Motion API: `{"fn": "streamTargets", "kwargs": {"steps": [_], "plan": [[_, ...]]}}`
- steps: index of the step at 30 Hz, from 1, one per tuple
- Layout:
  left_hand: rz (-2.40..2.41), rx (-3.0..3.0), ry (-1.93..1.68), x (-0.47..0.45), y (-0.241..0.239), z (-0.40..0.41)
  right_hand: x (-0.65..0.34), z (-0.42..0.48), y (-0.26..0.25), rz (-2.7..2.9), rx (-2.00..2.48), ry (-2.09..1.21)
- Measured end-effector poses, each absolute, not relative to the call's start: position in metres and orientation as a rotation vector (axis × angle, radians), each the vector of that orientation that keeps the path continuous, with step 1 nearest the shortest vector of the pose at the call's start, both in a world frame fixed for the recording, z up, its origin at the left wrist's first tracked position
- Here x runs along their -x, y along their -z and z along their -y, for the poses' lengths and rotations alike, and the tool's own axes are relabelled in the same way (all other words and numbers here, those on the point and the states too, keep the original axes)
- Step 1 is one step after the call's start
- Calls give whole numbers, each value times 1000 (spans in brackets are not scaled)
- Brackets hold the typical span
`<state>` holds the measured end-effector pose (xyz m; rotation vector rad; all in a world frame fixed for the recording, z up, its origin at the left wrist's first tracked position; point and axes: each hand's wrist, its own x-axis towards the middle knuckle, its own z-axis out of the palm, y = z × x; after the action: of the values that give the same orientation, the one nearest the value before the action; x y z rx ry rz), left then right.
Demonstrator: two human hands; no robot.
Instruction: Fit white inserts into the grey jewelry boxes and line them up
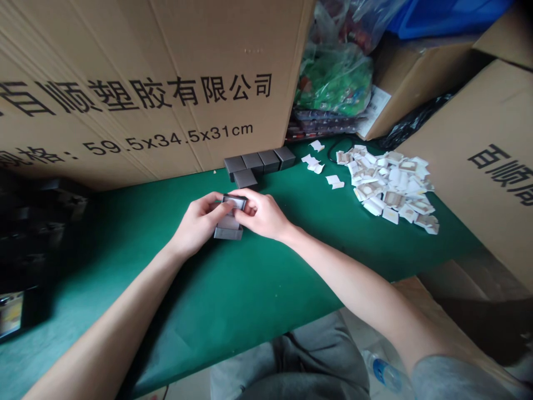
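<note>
While 2 bare hands meet over the green, smooth-surfaced tabletop [258,294], they hold between them a small dark-grey rectangular box [228,233], which is opened out, its near flap toward the person. The box is near the middle of the table's width, and a pale piece [238,203] shows in its far part.

The left hand [200,220] grips the box from the left, its fingers bent around the far side and its thumb laid over the pale piece. The right hand [262,214] closes on the far right corner, forefinger stretched along the far edge and thumb at the side, with the other fingers curled inward.

Just beyond the hands sit 5 closed dark-grey boxes: 4 in a row [261,161] and 1 box [245,178] in front of them. Behind these stands a large brown cardboard carton [166,44] with black printed characters.

To the right lies a heap of folded white pieces [393,183], with a few loose white pieces [334,181] nearby. Past the heap are a clear plastic bag of green items [337,78] and a blue plastic bin [449,16]. Dark objects [33,239], too blurred to identify, crowd the left end.
</note>
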<state>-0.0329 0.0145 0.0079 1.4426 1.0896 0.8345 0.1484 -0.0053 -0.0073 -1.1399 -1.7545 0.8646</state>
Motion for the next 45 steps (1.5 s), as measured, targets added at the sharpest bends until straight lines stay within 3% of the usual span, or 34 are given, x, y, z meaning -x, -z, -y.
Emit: {"fn": "streamTargets", "kwargs": {"steps": [45], "plan": [[-1045,-1549,-791,33,-9,-13,-148,4,10,1743,1195,-762]]}}
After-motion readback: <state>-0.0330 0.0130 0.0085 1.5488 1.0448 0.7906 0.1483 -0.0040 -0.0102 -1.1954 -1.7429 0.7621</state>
